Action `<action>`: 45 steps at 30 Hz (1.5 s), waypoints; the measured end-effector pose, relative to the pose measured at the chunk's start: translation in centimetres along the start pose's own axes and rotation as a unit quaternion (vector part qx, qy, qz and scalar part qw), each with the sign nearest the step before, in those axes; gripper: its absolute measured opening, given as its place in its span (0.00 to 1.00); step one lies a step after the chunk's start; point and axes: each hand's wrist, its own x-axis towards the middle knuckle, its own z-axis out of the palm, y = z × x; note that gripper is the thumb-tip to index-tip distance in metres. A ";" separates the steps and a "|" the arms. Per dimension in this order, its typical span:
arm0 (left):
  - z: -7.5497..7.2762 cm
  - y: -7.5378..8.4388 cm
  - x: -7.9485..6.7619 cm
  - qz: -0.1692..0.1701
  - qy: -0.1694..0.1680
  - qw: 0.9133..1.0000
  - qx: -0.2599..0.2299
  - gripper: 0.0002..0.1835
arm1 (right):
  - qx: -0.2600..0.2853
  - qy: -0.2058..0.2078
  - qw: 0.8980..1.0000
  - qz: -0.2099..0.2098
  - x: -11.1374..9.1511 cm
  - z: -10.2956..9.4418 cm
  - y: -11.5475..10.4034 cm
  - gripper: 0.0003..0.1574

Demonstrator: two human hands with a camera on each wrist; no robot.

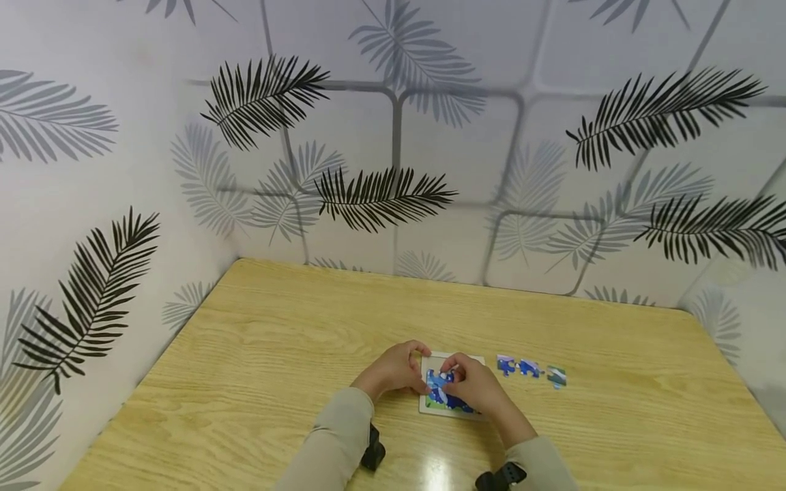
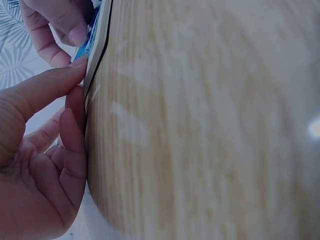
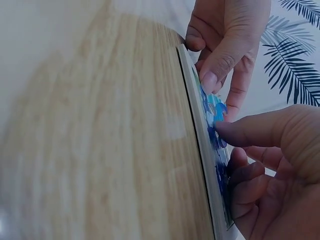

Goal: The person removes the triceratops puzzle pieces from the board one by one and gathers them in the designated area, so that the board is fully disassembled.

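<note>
A small jigsaw puzzle tray [image 1: 430, 411] with a pale rim lies flat on the table, its blue and green picture partly filled in. My left hand [image 1: 391, 368] grips the tray's left side, thumb on the near part of the edge and a finger at the far corner. Over the picture, my right hand [image 1: 479, 390] pinches a blue puzzle piece [image 3: 220, 111] between thumb and fingers, tilted up from the tray in the right wrist view. The fingers hide part of the picture. In the left wrist view the left thumb [image 2: 55, 82] touches the rim.
To the right of the tray lie several loose puzzle pieces: a purple-blue one [image 1: 506, 365], another blue one [image 1: 529, 368] and a green-grey one [image 1: 557, 376]. The wood-grain table [image 1: 276, 327] meets a leaf-patterned wall [image 1: 362, 150] at the back and left.
</note>
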 end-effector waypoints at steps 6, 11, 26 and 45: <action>0.0 0.1 0.1 0.002 0.002 1.000 0.005 0.31 | 0.080 0.008 0.996 0.024 0.1 -0.3 0.1 0.05; 0.0 0.1 0.0 0.001 0.004 1.000 0.013 0.31 | 0.115 0.002 0.993 0.037 0.2 -0.6 0.0 0.05; 0.2 0.4 -0.3 0.001 0.010 1.000 0.008 0.31 | 0.084 0.092 0.989 0.076 -1.7 -6.3 3.4 0.10; 0.2 0.5 -0.5 0.006 0.009 1.000 0.003 0.31 | 0.009 0.110 0.990 0.089 -3.4 -8.4 6.2 0.08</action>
